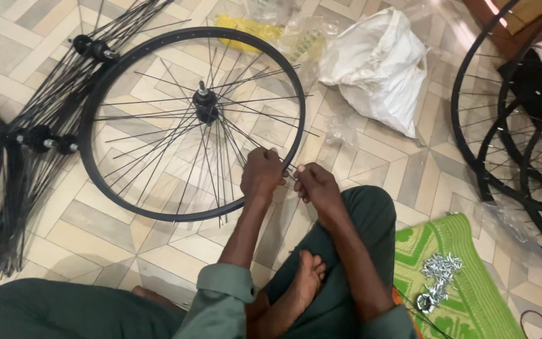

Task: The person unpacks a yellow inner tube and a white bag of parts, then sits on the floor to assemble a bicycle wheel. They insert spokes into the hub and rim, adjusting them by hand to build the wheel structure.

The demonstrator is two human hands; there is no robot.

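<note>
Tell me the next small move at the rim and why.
Probably seat the spoke end into the rim: both the left hand and right hand pinch at its near edge, while several spokes from the hub hang loose, unattached.

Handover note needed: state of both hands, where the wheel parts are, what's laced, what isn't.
Left hand: closed on a spoke end at the near edge of the black rim.
Right hand: pinching at the same spot just outside the rim; what it holds is too small to tell.
Rim lies flat on the tiled floor, hub in the middle.
Done: some spokes reach the rim.
Left: many spokes fan loose from the hub.
Supplies: pile of small silver metal parts on the green mat, spoked hubs to the left.
</note>
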